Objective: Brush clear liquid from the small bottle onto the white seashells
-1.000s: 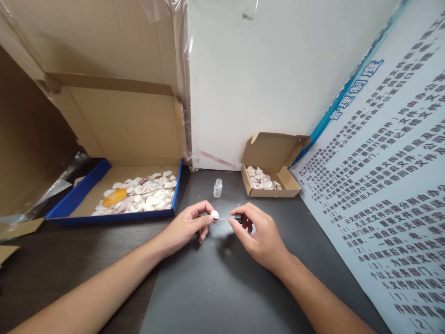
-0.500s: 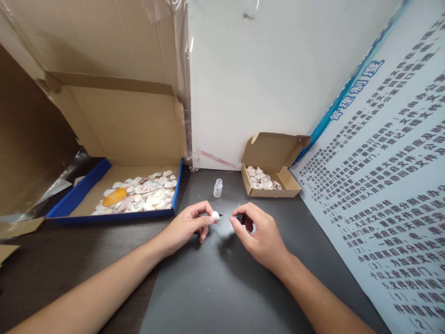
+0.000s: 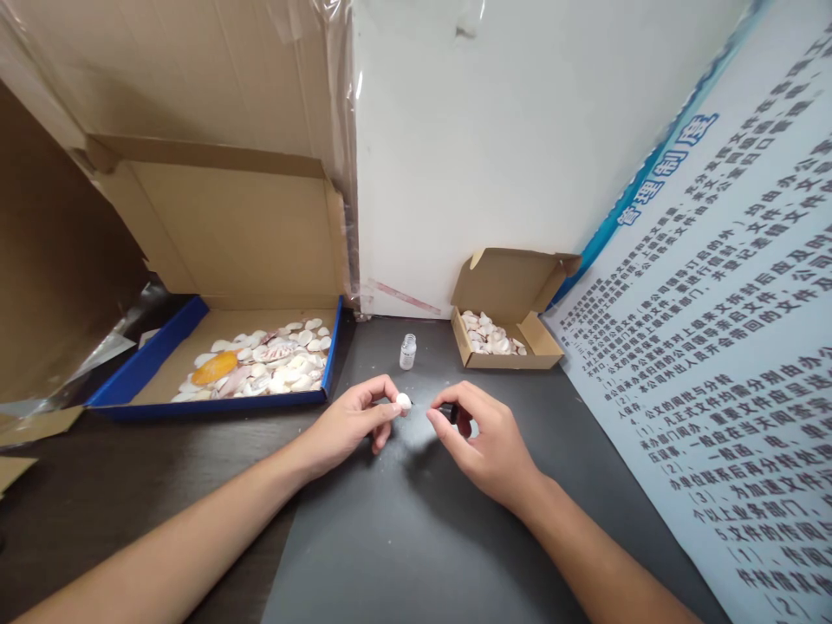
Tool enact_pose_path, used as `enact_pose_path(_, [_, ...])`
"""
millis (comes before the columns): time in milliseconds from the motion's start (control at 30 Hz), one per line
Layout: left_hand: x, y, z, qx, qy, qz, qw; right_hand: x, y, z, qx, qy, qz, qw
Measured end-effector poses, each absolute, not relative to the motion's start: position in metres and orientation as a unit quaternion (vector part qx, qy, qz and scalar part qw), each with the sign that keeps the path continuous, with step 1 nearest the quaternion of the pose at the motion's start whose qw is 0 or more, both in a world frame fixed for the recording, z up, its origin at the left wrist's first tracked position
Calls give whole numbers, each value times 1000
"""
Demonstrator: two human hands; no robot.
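Thumb and fingers of my left hand [image 3: 364, 416] pinch a small white seashell [image 3: 404, 401], held above the dark mat. Facing it from the right, my right hand [image 3: 481, 433] is closed on a small black cap [image 3: 448, 412], partly hidden by the fingers. A small dark tip shows beside the shell's right edge; whether it joins the cap cannot be made out. Beyond both hands, a small clear bottle [image 3: 407, 352] with a white label stands upright with its neck uncapped.
On the left, an open blue-edged cardboard box [image 3: 214, 406] holds many shells and an orange oval piece [image 3: 214, 368]. A smaller cardboard box [image 3: 546, 351] at the back right also contains shells. White board [image 3: 416, 173] rises behind, and a printed poster [image 3: 734, 347] borders the right.
My right hand has shifted and turned slightly, so more of the black cap shows. The left hand and shell stay almost where they were.
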State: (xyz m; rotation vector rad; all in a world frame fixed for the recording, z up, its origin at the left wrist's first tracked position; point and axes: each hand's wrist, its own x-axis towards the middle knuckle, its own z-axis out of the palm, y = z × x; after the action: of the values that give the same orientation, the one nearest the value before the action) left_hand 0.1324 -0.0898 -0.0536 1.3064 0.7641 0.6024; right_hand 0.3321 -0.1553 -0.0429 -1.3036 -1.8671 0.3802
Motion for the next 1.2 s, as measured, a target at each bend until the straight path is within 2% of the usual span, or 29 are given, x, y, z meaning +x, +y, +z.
enact_pose_path(1200, [133, -89, -53, 627, 356, 250, 647, 329, -156, -45, -497, -746, 116, 429])
